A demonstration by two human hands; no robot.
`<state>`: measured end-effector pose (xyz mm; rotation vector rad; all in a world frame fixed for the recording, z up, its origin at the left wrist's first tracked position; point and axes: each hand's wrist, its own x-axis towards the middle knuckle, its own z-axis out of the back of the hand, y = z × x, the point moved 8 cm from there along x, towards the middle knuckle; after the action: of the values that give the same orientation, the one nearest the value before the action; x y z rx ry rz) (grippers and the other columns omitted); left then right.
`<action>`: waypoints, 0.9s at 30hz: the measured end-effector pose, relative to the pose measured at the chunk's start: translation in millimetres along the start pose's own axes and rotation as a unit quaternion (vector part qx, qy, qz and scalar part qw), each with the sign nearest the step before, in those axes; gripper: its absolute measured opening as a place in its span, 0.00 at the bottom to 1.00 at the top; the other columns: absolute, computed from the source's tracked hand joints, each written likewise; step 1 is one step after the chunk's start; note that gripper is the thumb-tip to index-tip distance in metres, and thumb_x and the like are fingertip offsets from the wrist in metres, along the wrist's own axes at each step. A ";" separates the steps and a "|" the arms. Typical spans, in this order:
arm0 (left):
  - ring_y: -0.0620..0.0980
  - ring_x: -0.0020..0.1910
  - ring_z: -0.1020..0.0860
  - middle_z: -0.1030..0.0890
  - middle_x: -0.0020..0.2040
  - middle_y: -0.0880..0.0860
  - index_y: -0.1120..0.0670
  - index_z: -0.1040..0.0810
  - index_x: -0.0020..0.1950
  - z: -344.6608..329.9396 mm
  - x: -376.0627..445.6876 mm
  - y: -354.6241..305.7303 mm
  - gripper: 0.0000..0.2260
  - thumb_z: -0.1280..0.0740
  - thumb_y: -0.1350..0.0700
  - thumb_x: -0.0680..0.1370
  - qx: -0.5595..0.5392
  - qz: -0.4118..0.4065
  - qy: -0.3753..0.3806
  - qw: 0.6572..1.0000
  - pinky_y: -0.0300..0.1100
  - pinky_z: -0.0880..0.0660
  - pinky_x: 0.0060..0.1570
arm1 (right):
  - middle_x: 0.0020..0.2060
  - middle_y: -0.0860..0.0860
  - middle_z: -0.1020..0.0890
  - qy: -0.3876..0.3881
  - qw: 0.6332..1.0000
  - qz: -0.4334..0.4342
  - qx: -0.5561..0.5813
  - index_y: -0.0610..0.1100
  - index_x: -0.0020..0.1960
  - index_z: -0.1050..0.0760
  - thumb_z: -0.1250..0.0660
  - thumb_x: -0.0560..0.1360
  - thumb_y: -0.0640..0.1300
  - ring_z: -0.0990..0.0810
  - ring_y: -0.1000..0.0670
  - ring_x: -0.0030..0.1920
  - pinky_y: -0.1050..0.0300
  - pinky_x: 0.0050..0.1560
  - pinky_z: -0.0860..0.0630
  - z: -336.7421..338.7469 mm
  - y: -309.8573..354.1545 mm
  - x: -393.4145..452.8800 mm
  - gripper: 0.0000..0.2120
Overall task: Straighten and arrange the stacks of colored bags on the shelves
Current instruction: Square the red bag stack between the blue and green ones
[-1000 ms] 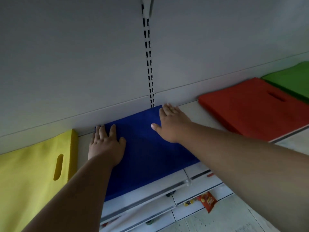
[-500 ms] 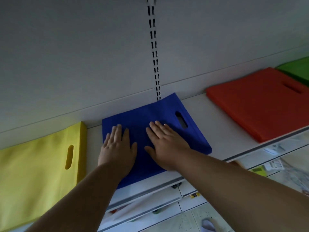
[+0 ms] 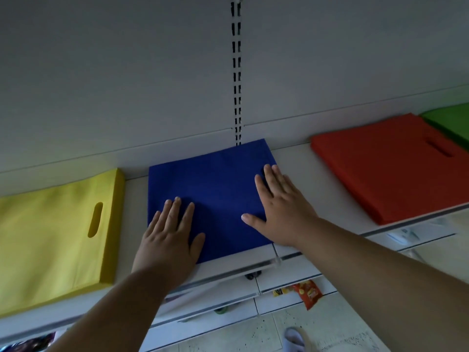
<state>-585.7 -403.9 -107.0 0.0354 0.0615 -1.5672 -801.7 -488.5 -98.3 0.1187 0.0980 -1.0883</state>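
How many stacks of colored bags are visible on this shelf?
4. The yellow stack lies at the left, the blue stack in the middle under both hands, the red stack to the right, and the green stack at the far right edge, cut off; more may lie beyond.

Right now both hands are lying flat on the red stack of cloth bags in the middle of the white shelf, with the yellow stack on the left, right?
Not quite. In the head view, the left hand and right hand lie flat on the blue stack of cloth bags, not a red one. The red stack sits untouched further right on the white shelf. The yellow stack is on the left.
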 end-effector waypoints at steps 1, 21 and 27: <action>0.48 0.77 0.67 0.66 0.78 0.50 0.47 0.65 0.78 0.4 -0.3 -0.2 0.34 0.68 0.34 0.75 -0.003 0.001 -0.001 1.000 0.44 0.65 0.74 | 0.77 0.43 0.67 0.009 1.000 -0.002 0.012 0.44 0.79 0.67 0.59 0.75 0.73 0.71 0.46 0.76 0.48 0.77 0.63 -2.2 0.3 2.3 0.45; 0.52 0.73 0.35 0.34 0.74 0.49 0.48 0.41 0.77 90.2 -31.2 -90.9 0.33 0.60 0.35 0.76 -0.063 -0.084 -0.035 0.994 0.50 0.40 0.71 | 0.79 0.46 0.45 -0.164 0.978 0.015 0.129 0.43 0.79 0.48 0.45 0.81 0.59 0.48 0.47 0.78 0.55 0.75 0.52 128.2 6.4 -81.6 0.33; 0.57 0.66 0.28 0.29 0.70 0.51 0.47 0.38 0.75 88.7 -31.9 -184.9 0.31 0.57 0.36 0.76 -0.064 -0.141 -0.040 0.987 0.54 0.32 0.65 | 0.70 0.40 0.30 -0.230 0.965 -0.038 0.121 0.40 0.73 0.34 0.43 0.77 0.59 0.30 0.38 0.68 0.42 0.66 0.31 146.8 -71.7 -145.7 0.32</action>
<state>-769.2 -378.2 -13.4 -0.1440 0.1073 -1.8426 -929.4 -414.9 63.6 0.0778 -0.4531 -1.1765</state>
